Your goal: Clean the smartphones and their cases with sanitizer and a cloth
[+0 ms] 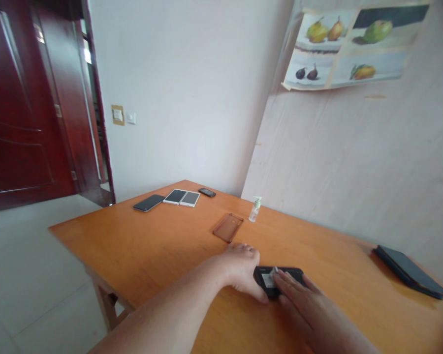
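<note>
Beyond and left of the black device: brown phone case on table. At the device's left end: left hand, fingers gripping the edge. On the device, between hands: small pale wad, under right hand, fingers together, holding it down. Probably wiping; likely calling for steady bracing, even strokes.

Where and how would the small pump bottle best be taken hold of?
Probably by its clear body, below the pump head, coming from the near side: the bottle stands upright, with the wall behind it and the phone case lying to its left.
</note>
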Tool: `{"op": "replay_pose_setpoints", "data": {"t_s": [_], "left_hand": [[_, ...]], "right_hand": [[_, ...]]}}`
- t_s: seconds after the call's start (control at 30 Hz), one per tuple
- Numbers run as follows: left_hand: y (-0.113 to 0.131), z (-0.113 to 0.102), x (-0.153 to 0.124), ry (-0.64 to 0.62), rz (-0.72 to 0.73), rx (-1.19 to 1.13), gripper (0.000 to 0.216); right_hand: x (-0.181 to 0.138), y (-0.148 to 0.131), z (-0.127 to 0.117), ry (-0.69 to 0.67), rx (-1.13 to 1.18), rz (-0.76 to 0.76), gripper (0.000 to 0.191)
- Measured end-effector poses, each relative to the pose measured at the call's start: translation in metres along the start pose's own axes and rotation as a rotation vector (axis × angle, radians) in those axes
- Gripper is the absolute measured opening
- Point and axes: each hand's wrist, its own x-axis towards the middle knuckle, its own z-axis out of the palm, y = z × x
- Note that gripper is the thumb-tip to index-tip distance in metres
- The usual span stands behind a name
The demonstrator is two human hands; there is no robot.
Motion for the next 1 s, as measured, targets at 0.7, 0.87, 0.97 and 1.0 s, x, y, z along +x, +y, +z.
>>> {"op": "replay_pose_setpoints", "data": {"t_s": [0.7, 0.87, 0.97, 1.0], "left_hand": [[-0.002, 0.002, 0.002, -0.006, 0.009, 0.025, 0.072], [-0.001, 0.002, 0.001, 0.003, 0.016, 0.029, 0.070], [0.000, 0.001, 0.001, 0.011, 0.025, 0.025, 0.066], [0.000, 0.001, 0.001, 0.012, 0.021, 0.022, 0.067]], "right_hand": [[-0.018, 0.022, -0.005, 0.061, -0.065, 0.243, 0.048], [-0.012, -0.019, -0.015, 0.019, 0.014, -0.019, 0.052], [-0.010, -0.038, -0.023, -0.042, 0.046, -0.102, 0.052], [-0.011, -0.036, -0.025, -0.058, 0.037, -0.071, 0.052]]}}
